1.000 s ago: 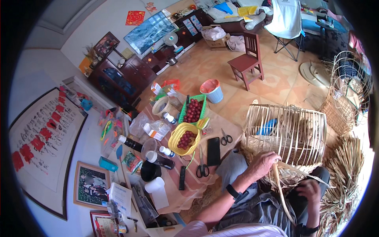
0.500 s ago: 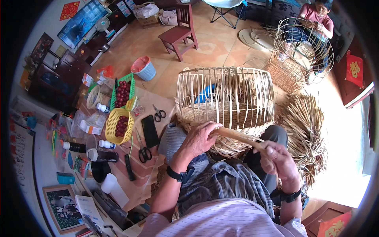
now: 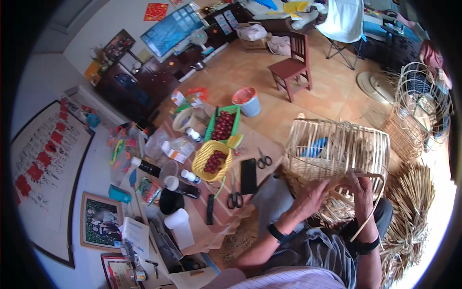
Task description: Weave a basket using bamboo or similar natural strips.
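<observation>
A pale, flat straw strip (image 3: 378, 198) runs between my hands, bends over at the right and hangs down past my right wrist. My left hand (image 3: 312, 196) is closed on one end of it. My right hand (image 3: 360, 189) pinches it farther along, fingers bent. Both hands are just above the near side of a half-woven basket (image 3: 301, 147), which lies against my knees. Its open ribs face away from me, and a blue thing (image 3: 315, 147) shows inside. A thick bundle of dry straw (image 3: 409, 212) stands on the floor to the right.
On the low table at left are a yellow basket (image 3: 197, 166) and a green basket (image 3: 236, 126) of red fruit, scissors (image 3: 235, 200), a black phone (image 3: 248, 176) and bottles. Beyond are a bin (image 3: 249, 107), a wooden chair (image 3: 290, 70) and another wicker frame (image 3: 404, 130) beside a person.
The view has swung left, so everything sits farther right. My hands have come closer together, and the strip, nearly straight before, now bends over and hangs past my right wrist.
</observation>
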### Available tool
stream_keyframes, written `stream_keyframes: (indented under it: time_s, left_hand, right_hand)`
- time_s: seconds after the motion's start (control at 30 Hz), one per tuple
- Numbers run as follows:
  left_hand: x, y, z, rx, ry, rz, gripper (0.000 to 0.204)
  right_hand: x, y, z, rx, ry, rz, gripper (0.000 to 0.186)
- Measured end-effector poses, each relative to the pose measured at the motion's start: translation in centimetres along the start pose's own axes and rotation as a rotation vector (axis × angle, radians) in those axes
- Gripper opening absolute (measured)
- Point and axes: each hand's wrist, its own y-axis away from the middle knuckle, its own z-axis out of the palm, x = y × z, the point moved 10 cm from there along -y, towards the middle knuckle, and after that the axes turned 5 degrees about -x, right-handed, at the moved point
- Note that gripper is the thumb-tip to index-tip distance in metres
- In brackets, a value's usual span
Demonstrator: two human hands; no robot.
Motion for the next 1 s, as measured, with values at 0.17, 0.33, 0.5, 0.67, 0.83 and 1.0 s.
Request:
stream_keyframes:
  time_s: [0.17, 0.33, 0.5, 0.67, 0.83, 1.0]
  left_hand:
    - [1.0, 0.8, 1.1, -0.077, -0.188, 0.064, 0.074]
    - [2.3, 1.0, 2.5, -0.154, -0.635, 0.163, 0.065]
    - [0.7, 0.4, 4.9, -0.282, -0.828, 0.103, 0.044]
    - [0.2, 0.0, 3.5, -0.016, -0.383, 0.038, 0.027]
    - [-0.5, -0.2, 3.2, -0.054, -0.256, -0.077, 0.024]
    - [-0.7, -1.0, 3.1, -0.135, -0.099, -0.046, 0.025]
  right_hand:
    - [-1.6, -1.4, 4.4, -0.278, 0.310, -0.203, 0.030]
    - [-4.6, -2.0, 5.3, -0.254, 0.580, -0.293, 0.014]
    - [-7.6, 0.6, 7.0, -0.092, 1.303, -0.722, 0.006]
    - [-3.2, 1.2, 7.4, -0.171, 1.497, -0.625, 0.004]
    - [1.1, -1.2, 3.6, -0.214, 0.643, -0.172, 0.013]
    - [0.5, 0.3, 3.9, -0.180, 1.068, -0.520, 0.030]
